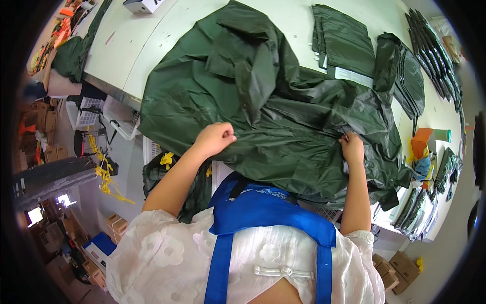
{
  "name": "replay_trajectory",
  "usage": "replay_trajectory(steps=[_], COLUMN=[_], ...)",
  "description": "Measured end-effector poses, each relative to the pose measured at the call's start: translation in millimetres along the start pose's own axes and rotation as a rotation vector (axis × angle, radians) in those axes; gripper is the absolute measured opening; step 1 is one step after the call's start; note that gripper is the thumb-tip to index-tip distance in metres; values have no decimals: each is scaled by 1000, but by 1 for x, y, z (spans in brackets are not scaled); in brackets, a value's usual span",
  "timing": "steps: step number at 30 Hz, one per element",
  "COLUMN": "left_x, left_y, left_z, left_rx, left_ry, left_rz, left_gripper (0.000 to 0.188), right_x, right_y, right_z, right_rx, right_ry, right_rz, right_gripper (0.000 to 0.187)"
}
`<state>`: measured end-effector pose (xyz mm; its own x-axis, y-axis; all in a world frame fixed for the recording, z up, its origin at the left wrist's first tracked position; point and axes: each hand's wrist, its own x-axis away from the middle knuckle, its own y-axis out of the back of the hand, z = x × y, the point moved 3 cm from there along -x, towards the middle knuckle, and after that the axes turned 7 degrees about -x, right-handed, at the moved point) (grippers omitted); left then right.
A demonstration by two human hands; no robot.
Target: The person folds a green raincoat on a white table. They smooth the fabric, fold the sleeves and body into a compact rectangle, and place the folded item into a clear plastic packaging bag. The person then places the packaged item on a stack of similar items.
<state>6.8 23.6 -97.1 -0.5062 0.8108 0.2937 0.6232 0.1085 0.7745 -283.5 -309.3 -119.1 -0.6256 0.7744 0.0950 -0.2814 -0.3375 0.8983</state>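
A large dark green waterproof garment [187, 101] lies crumpled across the white table, its near part hanging over the front edge towards my body. My left hand [216, 138] is closed on its left-middle part, with thumb and forefinger pressed together at a crease. Farther right, my right hand [352, 147] pinches the same garment between curled fingers. Gathered creases run through the fabric between the two hands. A loose bulge of the garment rises in folds beyond them.
Folded dark green packs [344, 43] lie at the back right of the white table [167, 35]. Dark plastic-wrapped packs [430, 55] line the right side, near an orange box [421, 143]. White baskets [119, 119] and yellow straps [104, 172] are lower left. A person sits at far left.
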Motion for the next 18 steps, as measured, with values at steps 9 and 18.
replay_trajectory(steps=[9,18], left_x=[24,5], left_y=[4,17], left_z=[-14,10], left_rx=[538,206], left_ry=[-186,-368], left_rz=[282,307], left_gripper=[23,41], right_x=[73,69], right_y=[-6,-20], right_z=[211,257], right_rx=[-610,-581], right_ry=[625,584], right_rz=[128,509], right_gripper=[40,26])
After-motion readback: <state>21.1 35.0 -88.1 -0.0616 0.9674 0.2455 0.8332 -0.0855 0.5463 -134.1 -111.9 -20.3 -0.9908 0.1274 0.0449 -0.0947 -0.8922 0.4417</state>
